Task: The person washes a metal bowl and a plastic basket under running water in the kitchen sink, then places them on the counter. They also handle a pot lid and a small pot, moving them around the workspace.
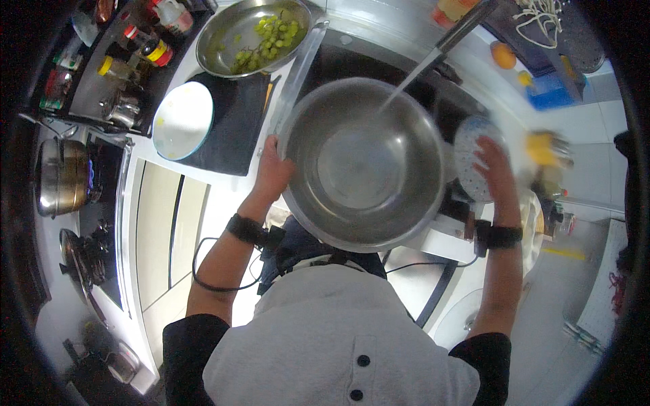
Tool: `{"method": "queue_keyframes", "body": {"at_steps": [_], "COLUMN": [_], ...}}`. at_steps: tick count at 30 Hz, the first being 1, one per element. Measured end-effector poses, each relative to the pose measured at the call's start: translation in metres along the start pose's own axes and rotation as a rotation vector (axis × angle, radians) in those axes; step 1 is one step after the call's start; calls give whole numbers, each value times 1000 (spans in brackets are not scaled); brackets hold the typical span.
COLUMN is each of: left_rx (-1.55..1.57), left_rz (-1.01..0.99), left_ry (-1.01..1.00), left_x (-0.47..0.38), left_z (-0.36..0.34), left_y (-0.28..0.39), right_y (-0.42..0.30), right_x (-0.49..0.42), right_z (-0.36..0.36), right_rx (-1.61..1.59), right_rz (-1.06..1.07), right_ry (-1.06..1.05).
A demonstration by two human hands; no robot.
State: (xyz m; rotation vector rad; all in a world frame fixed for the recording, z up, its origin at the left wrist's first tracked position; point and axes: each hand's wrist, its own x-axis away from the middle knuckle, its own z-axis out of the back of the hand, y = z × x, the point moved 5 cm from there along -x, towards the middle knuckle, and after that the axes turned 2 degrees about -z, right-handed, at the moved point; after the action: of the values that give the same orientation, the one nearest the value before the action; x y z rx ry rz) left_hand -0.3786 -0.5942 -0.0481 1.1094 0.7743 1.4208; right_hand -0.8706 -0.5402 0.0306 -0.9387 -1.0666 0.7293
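Observation:
My left hand (274, 171) grips the left rim of a large stainless steel basin (363, 223), thumb on the edge. The basin is tilted so that its inside faces me, and it holds no solid items. Above it hangs a dark metal faucet spout (464, 28); a pale streak that looks like water runs from its tip into the basin. To the right of the basin, my right hand (492, 165) is spread over a white speckled round dish or colander (468, 175). Both are blurred, so I cannot tell whether the fingers touch it.
At upper left stand a steel bowl (216, 43) with green grapes (274, 38), a white bowl (184, 114) and a black board (236, 127). A steel pot (63, 177) sits over a blue flame at far left. Bottles (152, 48) fill a rack; an orange fruit (502, 55) lies upper right.

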Motion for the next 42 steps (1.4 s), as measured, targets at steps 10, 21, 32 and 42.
{"method": "queue_keyframes", "body": {"at_steps": [10,21,32,42], "left_rx": [125,92,189,105], "left_rz": [2,-102,-39,-28], "left_ry": [7,19,28,33], "left_x": [4,3,0,1], "left_z": [5,4,5,5], "left_y": [2,2,-4,2], "right_y": [-30,-3,8,15], "right_x": [-86,-167,-192,-208], "right_z": [-7,-4,-14,-14], "right_rx": [-263,-100,-208,-80], "right_rz": [77,221,192,251], "right_ry": [-119,-246,-278,-242]}}
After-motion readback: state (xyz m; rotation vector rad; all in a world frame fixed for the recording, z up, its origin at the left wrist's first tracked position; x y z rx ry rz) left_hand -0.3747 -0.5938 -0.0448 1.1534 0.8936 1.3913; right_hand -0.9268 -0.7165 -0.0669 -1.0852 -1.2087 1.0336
